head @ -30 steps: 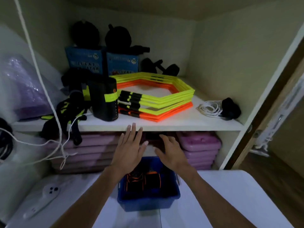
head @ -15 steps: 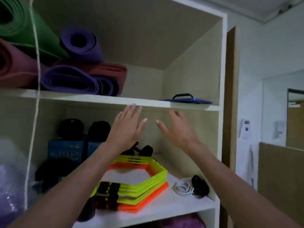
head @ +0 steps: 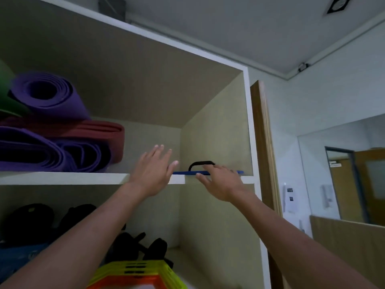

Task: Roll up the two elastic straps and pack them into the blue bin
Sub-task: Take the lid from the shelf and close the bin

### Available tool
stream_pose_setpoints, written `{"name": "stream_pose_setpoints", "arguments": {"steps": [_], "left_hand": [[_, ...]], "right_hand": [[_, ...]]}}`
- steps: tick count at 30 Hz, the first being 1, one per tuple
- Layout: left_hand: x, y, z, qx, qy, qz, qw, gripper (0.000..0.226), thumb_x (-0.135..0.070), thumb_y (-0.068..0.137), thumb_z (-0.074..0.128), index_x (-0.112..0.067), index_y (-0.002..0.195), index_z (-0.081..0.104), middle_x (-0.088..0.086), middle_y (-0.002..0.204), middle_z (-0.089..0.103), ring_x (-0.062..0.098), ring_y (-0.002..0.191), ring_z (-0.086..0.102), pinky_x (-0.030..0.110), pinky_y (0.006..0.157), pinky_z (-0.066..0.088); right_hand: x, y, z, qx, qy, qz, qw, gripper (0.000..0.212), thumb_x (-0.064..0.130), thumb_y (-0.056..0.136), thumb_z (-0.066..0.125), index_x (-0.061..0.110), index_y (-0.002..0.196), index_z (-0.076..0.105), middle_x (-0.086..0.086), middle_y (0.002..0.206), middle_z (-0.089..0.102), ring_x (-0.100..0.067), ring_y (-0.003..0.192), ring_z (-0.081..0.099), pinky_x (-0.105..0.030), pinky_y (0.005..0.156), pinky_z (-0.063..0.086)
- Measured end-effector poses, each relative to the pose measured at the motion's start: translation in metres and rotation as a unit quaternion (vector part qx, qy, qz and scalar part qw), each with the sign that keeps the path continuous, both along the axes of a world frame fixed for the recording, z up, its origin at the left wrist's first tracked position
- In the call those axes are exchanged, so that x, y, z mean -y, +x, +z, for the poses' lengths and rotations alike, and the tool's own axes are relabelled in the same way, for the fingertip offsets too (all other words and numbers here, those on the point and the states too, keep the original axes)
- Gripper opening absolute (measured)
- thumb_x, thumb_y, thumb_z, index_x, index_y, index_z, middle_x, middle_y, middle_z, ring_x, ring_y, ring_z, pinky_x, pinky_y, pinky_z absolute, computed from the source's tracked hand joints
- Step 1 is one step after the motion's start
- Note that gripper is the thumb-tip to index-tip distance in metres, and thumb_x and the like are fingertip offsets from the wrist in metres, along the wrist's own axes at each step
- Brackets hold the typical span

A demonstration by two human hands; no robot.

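Note:
Both my arms reach up to the upper shelf [head: 62, 177] of a cupboard. My left hand [head: 153, 171] is open with fingers spread, over the shelf's front edge. My right hand [head: 219, 181] is also open, its fingertips at the near edge of a flat blue lid [head: 184, 173] with a black handle [head: 201, 163] that lies on the shelf's right part. Whether the fingers touch the lid I cannot tell. The blue bin and the elastic straps are out of view, below the frame.
Rolled mats, purple [head: 48, 97] and dark red [head: 98, 130], fill the shelf's left side. On the shelf below are black gear [head: 145, 245] and stacked yellow and orange hexagon rings [head: 137, 274]. A wooden door edge [head: 263, 142] stands right of the cupboard.
My view has swung up from the blue bin with the rolled straps to the upper shelf. Both open hands rose with it and now reach the shelf edge by the blue lid.

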State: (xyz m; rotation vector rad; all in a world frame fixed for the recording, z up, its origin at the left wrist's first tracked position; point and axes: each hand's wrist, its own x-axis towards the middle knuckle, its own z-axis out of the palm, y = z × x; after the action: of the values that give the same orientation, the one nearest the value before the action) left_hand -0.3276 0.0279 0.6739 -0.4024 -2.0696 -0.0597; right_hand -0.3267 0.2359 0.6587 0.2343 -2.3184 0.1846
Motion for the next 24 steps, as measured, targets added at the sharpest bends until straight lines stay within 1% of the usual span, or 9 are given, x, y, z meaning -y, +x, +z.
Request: {"name": "stream_pose_setpoints", "arguments": {"steps": [3,6,8,10,12,15,17,21,24], "left_hand": [[-0.013,-0.03,0.013,0.016,0.021,-0.015,1.0,0.054,-0.045,0.1,0.024,-0.014,0.142,0.037,0.012,0.154,0.028,0.025,0.144,0.019,0.043,0.113,0.022],[-0.033,-0.056,0.029,0.042,0.065,-0.058,0.995,0.057,-0.051,0.097,0.027,-0.011,0.134,0.045,0.015,0.144,0.041,0.03,0.134,0.036,0.046,0.107,0.032],[-0.049,-0.072,0.036,0.084,0.078,-0.076,0.99,0.066,-0.057,0.093,0.037,-0.01,0.14,0.038,0.015,0.144,0.041,0.031,0.131,0.04,0.046,0.106,0.035],[-0.066,-0.083,0.035,0.156,0.055,-0.079,0.983,0.079,-0.066,0.085,0.046,-0.01,0.141,0.036,0.017,0.146,0.038,0.03,0.133,0.037,0.042,0.109,0.033],[-0.081,-0.091,0.027,0.182,0.005,-0.058,0.981,0.085,-0.071,0.081,0.048,-0.01,0.139,0.038,0.018,0.149,0.033,0.028,0.139,0.026,0.044,0.113,0.024],[-0.1,-0.095,0.01,0.106,-0.05,0.008,0.993,0.079,-0.065,0.09,0.034,-0.01,0.147,0.026,0.015,0.158,0.014,0.027,0.147,0.002,0.049,0.116,0.001],[-0.107,-0.094,0.001,0.039,-0.073,0.059,0.995,0.068,-0.053,0.098,0.024,-0.008,0.148,0.021,0.018,0.158,0.011,0.029,0.147,0.0,0.048,0.117,-0.002],[-0.1,-0.09,-0.018,-0.012,-0.087,0.094,0.992,0.058,-0.036,0.103,0.016,-0.003,0.15,0.007,0.022,0.158,0.002,0.031,0.146,-0.005,0.045,0.118,-0.004],[-0.084,-0.076,-0.042,-0.018,-0.069,0.085,0.994,0.057,-0.032,0.103,0.016,-0.001,0.149,0.001,0.021,0.158,-0.002,0.03,0.146,-0.008,0.041,0.118,-0.006]], "right_hand": [[-0.022,-0.016,-0.006,-0.078,-0.031,0.044,0.995,0.056,0.063,0.094,0.027,0.024,0.118,0.058,0.002,0.103,0.065,-0.019,0.094,0.062,-0.045,0.09,0.05],[-0.047,-0.031,-0.007,-0.099,-0.091,0.099,0.986,0.051,0.064,0.091,0.031,0.024,0.11,0.059,0.003,0.088,0.064,-0.016,0.077,0.062,-0.044,0.074,0.057],[-0.061,-0.038,-0.006,-0.077,-0.127,0.111,0.983,0.041,0.053,0.094,0.045,0.024,0.121,0.054,-0.001,0.101,0.065,-0.018,0.086,0.064,-0.044,0.08,0.057],[-0.065,-0.046,-0.006,-0.037,-0.148,0.1,0.983,0.051,0.042,0.095,0.056,0.022,0.14,0.041,-0.005,0.126,0.052,-0.023,0.109,0.058,-0.042,0.096,0.051],[-0.061,-0.057,-0.009,-0.015,-0.184,0.082,0.979,0.059,0.032,0.095,0.059,0.018,0.146,0.033,-0.008,0.134,0.041,-0.027,0.12,0.049,-0.042,0.102,0.045],[-0.054,-0.077,-0.02,-0.071,-0.226,0.062,0.97,0.031,0.02,0.099,0.053,0.012,0.129,0.049,-0.01,0.131,0.043,-0.031,0.118,0.048,-0.04,0.099,0.043],[-0.052,-0.084,-0.03,-0.114,-0.24,0.057,0.962,0.023,0.015,0.101,0.047,0.012,0.122,0.054,-0.01,0.129,0.045,-0.029,0.118,0.043,-0.038,0.098,0.04],[-0.056,-0.082,-0.045,-0.156,-0.197,0.025,0.968,0.04,0.008,0.097,0.051,0.019,0.135,0.052,-0.009,0.135,0.048,-0.03,0.128,0.037,-0.045,0.105,0.039],[-0.055,-0.07,-0.056,-0.108,-0.189,0.032,0.976,0.056,0.009,0.099,0.048,0.017,0.151,0.031,-0.013,0.155,0.029,-0.032,0.146,0.019,-0.048,0.119,0.023]]}}
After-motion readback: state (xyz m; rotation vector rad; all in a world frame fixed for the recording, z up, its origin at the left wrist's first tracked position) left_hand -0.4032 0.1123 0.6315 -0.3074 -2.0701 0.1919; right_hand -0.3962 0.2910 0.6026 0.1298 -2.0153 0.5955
